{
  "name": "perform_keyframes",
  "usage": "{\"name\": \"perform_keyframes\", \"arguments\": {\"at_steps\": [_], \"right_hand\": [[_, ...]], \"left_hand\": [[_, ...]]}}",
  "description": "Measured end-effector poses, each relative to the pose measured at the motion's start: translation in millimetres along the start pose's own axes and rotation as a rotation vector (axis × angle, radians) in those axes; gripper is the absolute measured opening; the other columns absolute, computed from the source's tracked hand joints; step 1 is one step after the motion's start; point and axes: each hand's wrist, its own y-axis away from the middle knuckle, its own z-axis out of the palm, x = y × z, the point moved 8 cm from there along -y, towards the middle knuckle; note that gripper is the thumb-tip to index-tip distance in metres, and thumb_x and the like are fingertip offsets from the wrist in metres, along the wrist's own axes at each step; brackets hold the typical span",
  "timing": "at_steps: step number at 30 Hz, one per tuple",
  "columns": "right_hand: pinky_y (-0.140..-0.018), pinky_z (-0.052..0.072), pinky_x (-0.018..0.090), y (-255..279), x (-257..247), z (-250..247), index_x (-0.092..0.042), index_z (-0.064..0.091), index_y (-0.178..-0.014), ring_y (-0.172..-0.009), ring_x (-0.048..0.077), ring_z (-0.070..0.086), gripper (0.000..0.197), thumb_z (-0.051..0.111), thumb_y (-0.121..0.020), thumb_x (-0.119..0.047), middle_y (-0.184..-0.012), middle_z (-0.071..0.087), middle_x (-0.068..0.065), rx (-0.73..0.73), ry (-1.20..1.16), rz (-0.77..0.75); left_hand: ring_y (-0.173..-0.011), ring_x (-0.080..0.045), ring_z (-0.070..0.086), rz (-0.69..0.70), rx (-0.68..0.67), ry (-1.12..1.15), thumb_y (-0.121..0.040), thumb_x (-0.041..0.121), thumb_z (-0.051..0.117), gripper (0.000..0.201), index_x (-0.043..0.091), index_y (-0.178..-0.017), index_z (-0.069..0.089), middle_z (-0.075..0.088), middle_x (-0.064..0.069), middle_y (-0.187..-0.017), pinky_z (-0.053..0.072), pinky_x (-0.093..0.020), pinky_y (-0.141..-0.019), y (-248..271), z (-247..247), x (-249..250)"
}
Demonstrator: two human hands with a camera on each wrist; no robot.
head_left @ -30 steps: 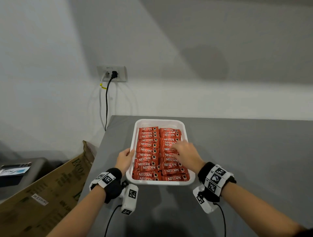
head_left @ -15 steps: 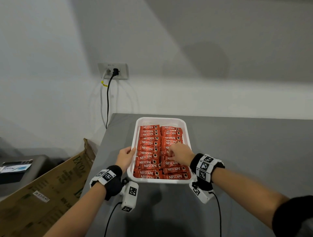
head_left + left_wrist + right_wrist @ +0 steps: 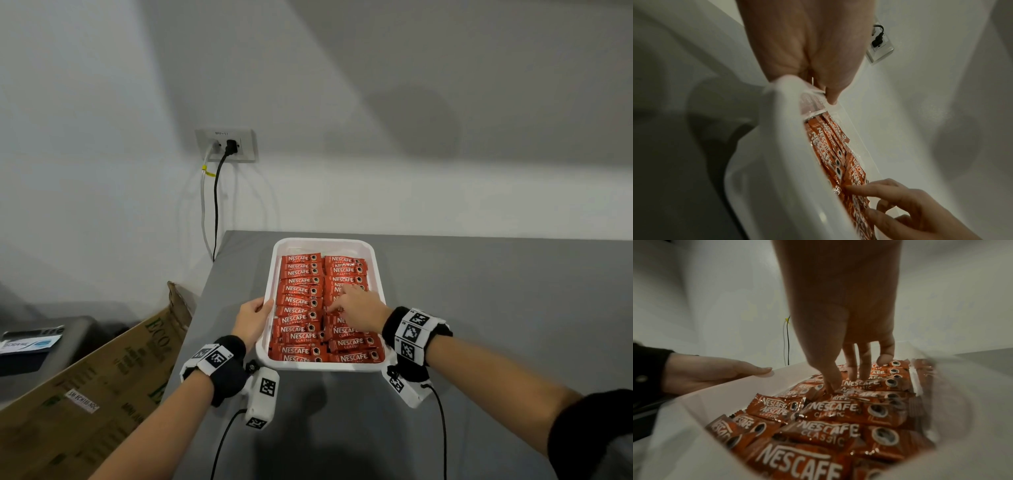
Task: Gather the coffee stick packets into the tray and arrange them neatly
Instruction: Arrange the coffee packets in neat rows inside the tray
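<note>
Steadying the white tray (image 3: 270, 274) at frame centre on the grey worktop (image 3: 479, 308), the left hand (image 3: 252, 320) grips its left rim to prevent sliding. The right hand (image 3: 359, 310), fingers extended and holding nothing, presses the right column of coffee stick packets (image 3: 301, 301) inside the tray to level them.

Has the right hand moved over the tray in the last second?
Yes. The right hand has drawn back from the middle of the white tray toward its near right corner, fingers still on the right column of packets.
</note>
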Motion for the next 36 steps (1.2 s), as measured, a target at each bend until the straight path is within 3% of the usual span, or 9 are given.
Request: {"name": "perform_keyframes", "arguments": {"at_steps": [3,6,9,19,25,31,36], "right_hand": [[-0.093,0.042,0.030,5.3,-5.3,-11.0,-0.023,0.063,-0.120,-0.108,0.016,0.051,0.030,0.055,-0.093,-0.014,-0.115,0.054,0.002,0.037,-0.095,-0.044],[-0.091,0.051,0.030,13.4,-15.4,-1.9,-0.015,0.071,-0.101,-0.094,0.013,0.063,0.020,0.068,-0.085,-0.026,-0.102,0.068,-0.001,-0.130,-0.125,-0.084],[-0.081,0.054,0.028,18.0,-15.3,8.0,-0.012,0.072,-0.090,-0.083,0.014,0.066,0.024,0.074,-0.078,-0.033,-0.092,0.071,-0.001,-0.206,-0.060,-0.040],[-0.075,0.052,0.023,13.2,-20.2,13.1,-0.007,0.070,-0.093,-0.085,0.016,0.065,0.026,0.075,-0.079,-0.028,-0.096,0.070,0.004,-0.196,-0.108,-0.014],[-0.067,0.046,0.017,12.0,-3.5,-6.3,-0.007,0.069,-0.085,-0.078,0.012,0.062,0.024,0.075,-0.078,-0.029,-0.087,0.068,0.001,-0.081,-0.151,0.022],[-0.080,0.053,0.026,9.7,-10.3,-3.5,-0.009,0.068,-0.093,-0.087,0.014,0.061,0.020,0.072,-0.081,-0.025,-0.095,0.066,-0.001,-0.022,-0.131,0.010],[-0.077,0.052,0.026,7.1,-15.9,-4.9,-0.009,0.068,-0.089,-0.084,0.014,0.060,0.012,0.070,-0.082,-0.018,-0.095,0.067,0.001,-0.025,-0.100,0.007]], "left_hand": [[-0.089,-0.037,0.066,-0.004,-0.006,0.017,-0.097,0.020,0.047,0.024,0.004,-0.106,0.062,0.069,-0.021,-0.099,0.052,-0.050,-0.087,0.4,1.2,0.9],[-0.087,-0.036,0.066,-0.004,-0.016,0.027,-0.097,0.021,0.047,0.022,0.006,-0.103,0.062,0.069,-0.021,-0.099,0.052,-0.049,-0.087,0.4,2.0,0.6],[-0.084,-0.034,0.067,-0.008,-0.016,0.032,-0.097,0.020,0.047,0.019,0.009,-0.098,0.063,0.069,-0.021,-0.099,0.053,-0.049,-0.086,0.7,1.6,-0.4],[-0.086,-0.035,0.067,-0.001,-0.012,0.021,-0.097,0.021,0.047,0.018,0.011,-0.095,0.063,0.069,-0.020,-0.098,0.052,-0.049,-0.087,2.0,0.6,2.2],[-0.088,-0.037,0.066,0.014,-0.013,0.014,-0.098,0.019,0.046,0.019,0.012,-0.095,0.062,0.068,-0.021,-0.100,0.052,-0.050,-0.088,2.8,0.3,3.7],[-0.083,-0.033,0.066,0.010,-0.020,0.023,-0.097,0.019,0.046,0.017,0.013,-0.092,0.062,0.068,-0.021,-0.099,0.052,-0.048,-0.087,4.4,0.6,4.5],[-0.080,-0.031,0.065,-0.003,-0.022,0.023,-0.097,0.019,0.047,0.016,0.013,-0.091,0.061,0.068,-0.020,-0.098,0.053,-0.046,-0.084,5.0,1.2,5.7]]}}
